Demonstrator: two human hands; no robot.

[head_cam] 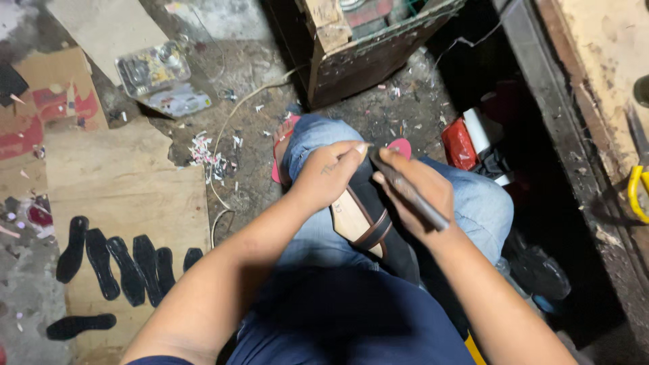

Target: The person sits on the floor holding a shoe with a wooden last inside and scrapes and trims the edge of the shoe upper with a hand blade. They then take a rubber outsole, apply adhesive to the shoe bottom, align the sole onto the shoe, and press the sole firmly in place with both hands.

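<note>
A sandal (362,220) with a tan insole and dark straps lies across my lap on blue jeans. My left hand (329,174) grips the sandal's front end, fingers curled over it. My right hand (414,196) is closed on a dark, slim metal tool (410,191) whose tip points at the sandal near my left fingers. The far end of the sandal is hidden under my hands.
Several black shoe soles (122,260) lie on cardboard (122,182) at the left. A clear plastic box (159,74) sits at the upper left, a wooden crate (365,47) ahead, a red packet (458,143) by my knee, and a wooden bench edge (574,155) at the right.
</note>
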